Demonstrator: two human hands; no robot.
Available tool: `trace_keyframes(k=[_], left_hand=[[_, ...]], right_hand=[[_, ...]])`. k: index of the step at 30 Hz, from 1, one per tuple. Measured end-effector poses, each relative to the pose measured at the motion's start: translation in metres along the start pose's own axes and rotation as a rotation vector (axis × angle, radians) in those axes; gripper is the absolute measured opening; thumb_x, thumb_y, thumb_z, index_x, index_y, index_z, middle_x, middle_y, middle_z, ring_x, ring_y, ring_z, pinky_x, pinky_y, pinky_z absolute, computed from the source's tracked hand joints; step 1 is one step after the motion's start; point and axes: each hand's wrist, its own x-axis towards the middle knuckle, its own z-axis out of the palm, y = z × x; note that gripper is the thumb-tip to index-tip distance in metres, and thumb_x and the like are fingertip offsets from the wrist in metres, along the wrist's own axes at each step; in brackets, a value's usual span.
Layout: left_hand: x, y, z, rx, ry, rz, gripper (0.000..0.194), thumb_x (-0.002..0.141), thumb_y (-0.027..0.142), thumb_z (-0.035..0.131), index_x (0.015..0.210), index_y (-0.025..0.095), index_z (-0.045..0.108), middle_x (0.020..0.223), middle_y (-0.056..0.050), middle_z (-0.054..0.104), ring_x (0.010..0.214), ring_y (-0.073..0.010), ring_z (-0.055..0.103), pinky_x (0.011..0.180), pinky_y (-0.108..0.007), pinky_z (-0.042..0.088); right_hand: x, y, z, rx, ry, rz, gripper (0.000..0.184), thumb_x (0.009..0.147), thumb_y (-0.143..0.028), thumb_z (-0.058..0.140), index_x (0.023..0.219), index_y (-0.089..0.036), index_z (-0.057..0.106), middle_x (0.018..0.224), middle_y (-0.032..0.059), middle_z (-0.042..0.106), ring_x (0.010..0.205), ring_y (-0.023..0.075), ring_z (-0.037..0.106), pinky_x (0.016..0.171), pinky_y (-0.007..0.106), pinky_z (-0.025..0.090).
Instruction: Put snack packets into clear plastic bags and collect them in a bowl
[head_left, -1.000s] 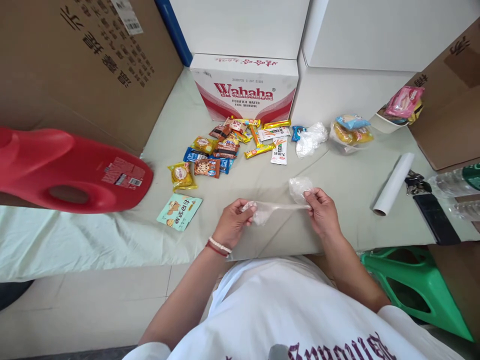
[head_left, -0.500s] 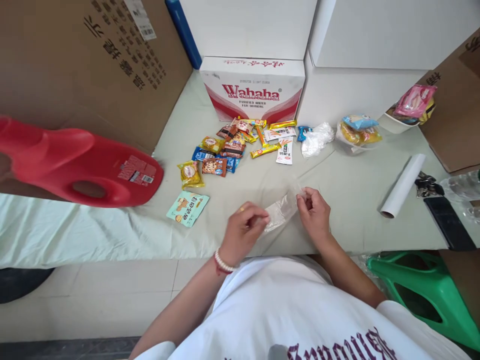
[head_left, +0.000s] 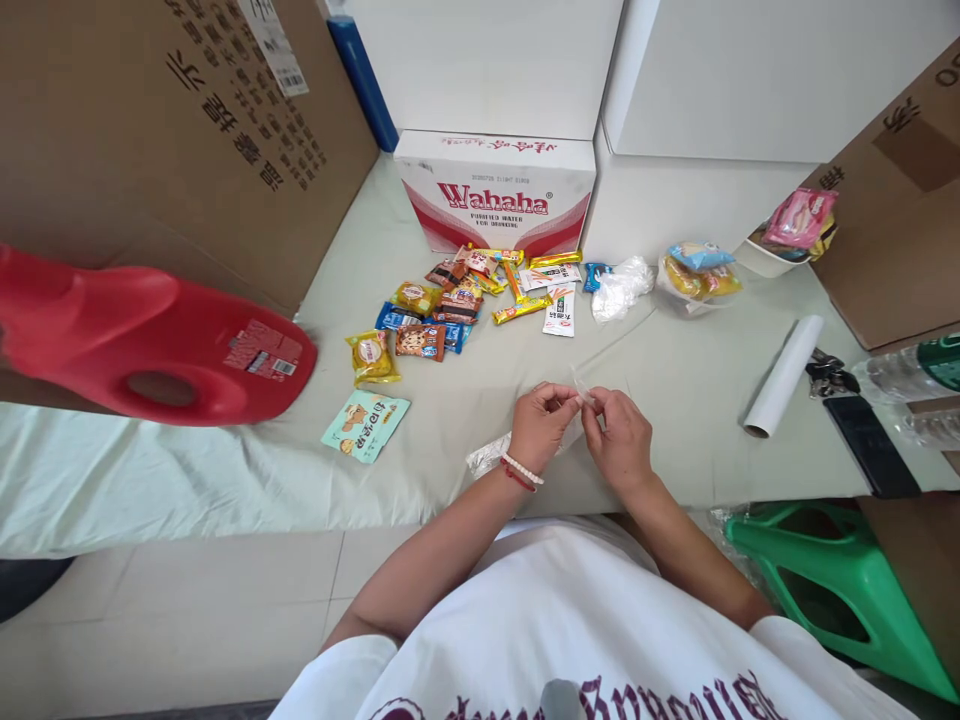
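Observation:
My left hand [head_left: 541, 428] and my right hand [head_left: 619, 436] meet fingertip to fingertip above the front of the table. Both are closed in a pinch on the edge of a clear plastic bag [head_left: 487, 457]. Its crinkled, whitish part shows on the cloth left of my left wrist; the rest lies behind my hands. To the left rests a mint-green snack packet [head_left: 366, 425]. Beyond my hands, a pile of small wrapped snacks [head_left: 457, 305] includes yellow, brown, blue and white wrappers, and a crumpled white plastic bag [head_left: 622, 288] lies to their right.
A red jug [head_left: 157, 345] stands at the left by a cardboard box [head_left: 247, 200]. A Wahaha carton [head_left: 495, 195] backs the snacks. Rightward are a snack-filled bowl [head_left: 694, 295], a white roll [head_left: 784, 375], keys [head_left: 832, 372], a phone [head_left: 870, 445] and clear bottles [head_left: 900, 375].
My left hand has moved right and slightly up to meet my right hand at the bag's edge. The bag's whitish part has shifted left. The whole view has tilted a little.

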Motion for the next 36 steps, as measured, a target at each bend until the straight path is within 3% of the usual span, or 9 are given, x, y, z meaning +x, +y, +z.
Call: trace_keyframes(k=[5, 9, 13, 15, 20, 26, 30, 33, 36], left_hand=[[-0.005, 0.000, -0.002, -0.066, 0.040, -0.028, 0.024, 0.077, 0.042, 0.074, 0.077, 0.018, 0.074, 0.074, 0.000, 0.065, 0.069, -0.0118, 0.056, 0.068, -0.026, 0.046], [-0.006, 0.000, -0.003, -0.081, 0.038, -0.008, 0.024, 0.072, 0.041, 0.079, 0.076, 0.018, 0.073, 0.074, 0.000, 0.066, 0.069, -0.0116, 0.056, 0.068, -0.026, 0.046], [-0.004, -0.002, -0.008, -0.118, 0.004, -0.031, 0.025, 0.072, 0.041, 0.080, 0.075, 0.018, 0.071, 0.071, 0.002, 0.063, 0.066, -0.0112, 0.054, 0.066, -0.026, 0.045], [-0.005, -0.002, -0.011, -0.117, -0.017, -0.051, 0.027, 0.073, 0.043, 0.079, 0.076, 0.018, 0.070, 0.069, 0.002, 0.061, 0.065, -0.0115, 0.053, 0.065, -0.026, 0.045], [-0.009, -0.003, -0.013, -0.018, -0.053, 0.011, 0.025, 0.077, 0.043, 0.076, 0.077, 0.018, 0.073, 0.072, 0.001, 0.059, 0.067, -0.0117, 0.049, 0.064, -0.025, 0.041], [-0.008, -0.001, -0.022, -0.071, -0.080, 0.015, 0.015, 0.075, 0.032, 0.072, 0.072, 0.018, 0.066, 0.073, 0.002, 0.055, 0.069, -0.0114, 0.048, 0.066, -0.025, 0.041], [-0.001, 0.013, -0.039, -0.291, -0.078, -0.026, 0.011, 0.070, 0.024, 0.071, 0.070, 0.017, 0.062, 0.088, 0.000, 0.059, 0.084, -0.0130, 0.056, 0.075, -0.024, 0.046], [0.002, 0.023, -0.046, -0.466, -0.131, -0.105, 0.021, 0.071, 0.027, 0.076, 0.075, 0.018, 0.057, 0.102, -0.001, 0.063, 0.099, -0.0165, 0.062, 0.082, -0.028, 0.052], [0.001, 0.027, -0.043, -0.473, -0.119, -0.123, 0.036, 0.073, 0.038, 0.081, 0.083, 0.020, 0.052, 0.100, 0.001, 0.064, 0.088, -0.0145, 0.067, 0.077, -0.029, 0.056]], right_hand=[[0.001, 0.000, 0.001, -0.027, 0.001, -0.031, 0.020, 0.103, -0.032, 0.046, 0.103, -0.024, 0.064, 0.079, 0.0044, 0.062, 0.075, 0.0204, 0.056, 0.069, 0.032, 0.042], [0.001, -0.003, 0.003, 0.033, -0.040, 0.006, 0.018, 0.101, -0.032, 0.048, 0.102, -0.024, 0.064, 0.080, 0.0048, 0.062, 0.076, 0.0208, 0.056, 0.070, 0.032, 0.042], [0.002, -0.002, 0.000, 0.270, -0.125, 0.123, 0.017, 0.097, -0.038, 0.056, 0.106, -0.025, 0.063, 0.080, 0.0019, 0.062, 0.069, 0.0180, 0.054, 0.068, 0.032, 0.043], [0.004, 0.000, -0.005, 0.436, -0.205, 0.188, 0.026, 0.094, -0.045, 0.062, 0.111, -0.026, 0.062, 0.081, 0.0001, 0.062, 0.065, 0.0161, 0.050, 0.065, 0.030, 0.043], [0.008, 0.004, -0.012, 0.747, -0.304, 0.310, 0.036, 0.098, -0.055, 0.052, 0.115, -0.025, 0.063, 0.094, 0.0029, 0.064, 0.074, 0.0160, 0.054, 0.068, 0.030, 0.046], [0.014, 0.009, -0.006, 0.849, -0.197, 0.499, 0.028, 0.090, -0.051, 0.067, 0.094, -0.024, 0.069, 0.088, 0.0015, 0.064, 0.077, 0.0158, 0.054, 0.071, 0.028, 0.047], [0.021, 0.013, -0.009, 0.988, -0.120, 0.556, 0.026, 0.086, -0.051, 0.072, 0.093, -0.025, 0.067, 0.095, 0.0010, 0.065, 0.086, 0.0160, 0.058, 0.079, 0.029, 0.050], [0.024, 0.007, -0.010, 1.093, -0.076, 0.599, 0.030, 0.086, -0.054, 0.071, 0.092, -0.026, 0.061, 0.105, 0.0019, 0.066, 0.094, 0.0180, 0.063, 0.078, 0.030, 0.053], [0.027, -0.003, -0.010, 1.060, 0.001, 0.614, 0.032, 0.089, -0.055, 0.067, 0.091, -0.026, 0.055, 0.091, -0.0006, 0.065, 0.074, 0.0144, 0.062, 0.063, 0.027, 0.052]])
